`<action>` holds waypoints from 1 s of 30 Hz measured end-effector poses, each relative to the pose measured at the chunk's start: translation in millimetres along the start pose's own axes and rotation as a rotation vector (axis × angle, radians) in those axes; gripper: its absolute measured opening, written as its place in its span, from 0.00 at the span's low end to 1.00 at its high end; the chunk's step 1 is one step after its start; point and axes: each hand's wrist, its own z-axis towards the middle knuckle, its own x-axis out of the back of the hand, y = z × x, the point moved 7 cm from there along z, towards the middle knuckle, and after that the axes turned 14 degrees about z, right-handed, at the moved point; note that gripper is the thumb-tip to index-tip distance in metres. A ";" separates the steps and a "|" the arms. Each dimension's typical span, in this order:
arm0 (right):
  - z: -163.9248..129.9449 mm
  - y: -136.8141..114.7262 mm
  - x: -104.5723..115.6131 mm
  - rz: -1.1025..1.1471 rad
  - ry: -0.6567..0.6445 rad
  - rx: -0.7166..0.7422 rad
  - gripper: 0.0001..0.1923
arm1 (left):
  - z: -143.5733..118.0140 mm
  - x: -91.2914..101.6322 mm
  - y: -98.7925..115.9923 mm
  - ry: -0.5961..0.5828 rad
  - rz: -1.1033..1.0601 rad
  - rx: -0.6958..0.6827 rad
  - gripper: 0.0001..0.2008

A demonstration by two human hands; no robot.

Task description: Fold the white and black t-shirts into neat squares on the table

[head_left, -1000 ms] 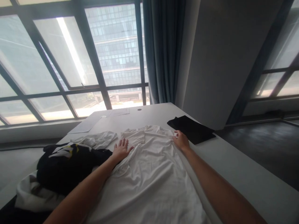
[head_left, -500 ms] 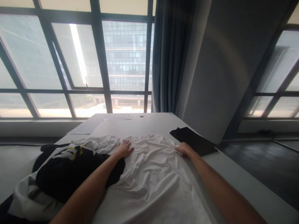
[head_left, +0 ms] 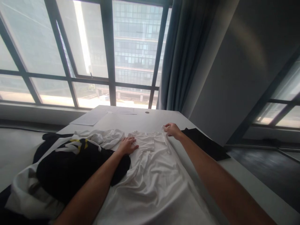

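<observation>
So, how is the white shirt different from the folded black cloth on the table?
The white shirt lies spread out and wrinkled; the black cloth is folded flat. The left hand rests on the shirt and the right hand pinches its far edge; no hand touches the black cloth. Both lie on the white table.

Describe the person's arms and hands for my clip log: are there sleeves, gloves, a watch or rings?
Both forearms are bare right down to the bottom of the picture, so no sleeve shows. The left hand and the right hand wear no gloves. No watch or bracelet shows at either wrist, and no ring can be made out, though the fingers are small and dimly lit in the head view.
</observation>
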 end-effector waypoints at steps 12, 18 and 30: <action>-33.8 1.3 -130.3 -0.188 -0.444 0.100 0.30 | 4.5 -0.1 -9.7 0.024 -0.126 0.088 0.23; -46.4 33.7 -101.2 -0.691 -0.435 0.266 0.25 | -1.1 6.5 11.6 0.049 -0.054 -0.072 0.24; -61.6 81.3 -112.8 -0.814 -0.434 0.160 0.32 | 1.4 4.3 8.1 0.063 -0.162 -0.011 0.22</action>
